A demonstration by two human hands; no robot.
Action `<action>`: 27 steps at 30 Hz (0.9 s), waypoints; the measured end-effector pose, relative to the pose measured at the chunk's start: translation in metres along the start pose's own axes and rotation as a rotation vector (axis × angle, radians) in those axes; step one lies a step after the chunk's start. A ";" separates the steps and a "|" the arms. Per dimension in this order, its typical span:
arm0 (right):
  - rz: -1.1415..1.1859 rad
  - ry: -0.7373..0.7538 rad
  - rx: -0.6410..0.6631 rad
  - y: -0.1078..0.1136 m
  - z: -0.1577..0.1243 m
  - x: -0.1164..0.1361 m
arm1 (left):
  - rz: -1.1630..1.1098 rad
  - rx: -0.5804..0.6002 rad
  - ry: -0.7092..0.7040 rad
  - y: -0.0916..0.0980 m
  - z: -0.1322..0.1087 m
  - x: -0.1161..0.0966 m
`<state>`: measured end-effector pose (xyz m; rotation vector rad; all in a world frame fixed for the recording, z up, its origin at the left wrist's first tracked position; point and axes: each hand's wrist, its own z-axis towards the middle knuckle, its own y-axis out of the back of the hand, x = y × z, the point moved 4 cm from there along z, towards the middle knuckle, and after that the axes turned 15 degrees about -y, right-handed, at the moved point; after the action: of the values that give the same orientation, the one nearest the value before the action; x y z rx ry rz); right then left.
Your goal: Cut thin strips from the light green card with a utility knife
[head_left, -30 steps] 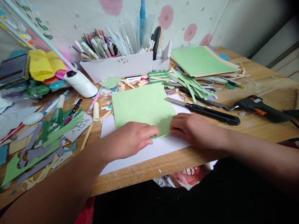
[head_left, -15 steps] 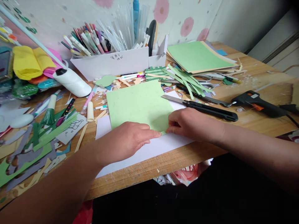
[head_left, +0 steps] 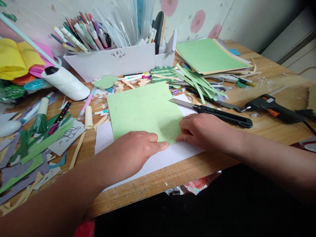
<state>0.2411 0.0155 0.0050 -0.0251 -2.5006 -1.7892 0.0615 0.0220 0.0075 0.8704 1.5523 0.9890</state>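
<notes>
A light green sheet of paper [head_left: 140, 110] lies on a larger white sheet [head_left: 160, 161] by the table's front edge. My left hand [head_left: 135, 151] is closed at the paper's near edge, its thumb pointing right along that edge. Close by, my right hand [head_left: 197, 130] pinches the near right corner, fingers curled and thumb low. The left fingertips are mostly hidden behind the hand. Just beyond my right hand lies a black utility knife [head_left: 222, 116], its blade out and pointing left towards the green paper.
A black glue gun [head_left: 274, 107] lies at right. Behind stand a white pen box [head_left: 116, 64] and a stack of coloured paper [head_left: 209, 56]. Green strips [head_left: 195, 82] lie behind the knife. Paper scraps [head_left: 32, 164] and a white lamp part [head_left: 67, 84] fill the left.
The view has shifted slightly, so things on the left appear further left. Both hands stay at the paper's near edge; the small folded bit seen between them is now less visible under my left thumb.
</notes>
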 end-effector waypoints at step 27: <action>0.115 0.724 -0.382 -0.021 -0.042 0.005 | 0.014 -0.006 0.043 -0.002 -0.008 0.024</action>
<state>0.2366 -0.0314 -0.0007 0.3769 -1.6188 -1.7752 0.0490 0.0414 -0.0027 0.8616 1.5809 1.0280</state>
